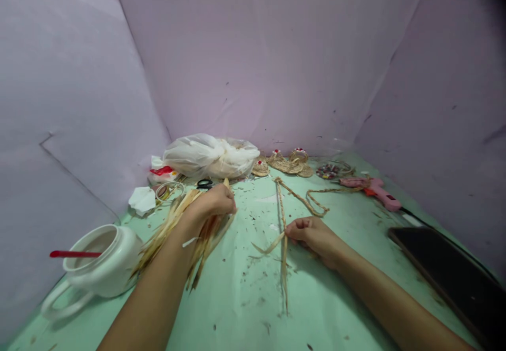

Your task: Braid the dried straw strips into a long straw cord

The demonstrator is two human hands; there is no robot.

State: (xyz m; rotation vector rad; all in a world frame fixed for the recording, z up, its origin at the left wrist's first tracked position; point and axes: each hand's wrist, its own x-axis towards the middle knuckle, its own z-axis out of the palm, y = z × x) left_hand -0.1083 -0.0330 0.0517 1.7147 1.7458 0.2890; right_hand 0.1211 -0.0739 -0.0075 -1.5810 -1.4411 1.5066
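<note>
My left hand (211, 203) is closed over a bundle of dry straw strips (174, 232) lying on the green table (237, 309). My right hand (310, 232) pinches the near end of a long braided straw cord (281, 203), where loose strands (283, 272) fan out toward me. The braid runs away from me and loops to the right (316, 201).
A white pot (98, 264) with a red stick (73, 254) stands at the left. A plastic bag (209, 156), scissors (204, 184), tape rolls (169, 192), small woven straw hats (288, 162), a pink glue gun (373, 190) and a dark tablet (443, 272) surround the work. Lilac panels wall the table.
</note>
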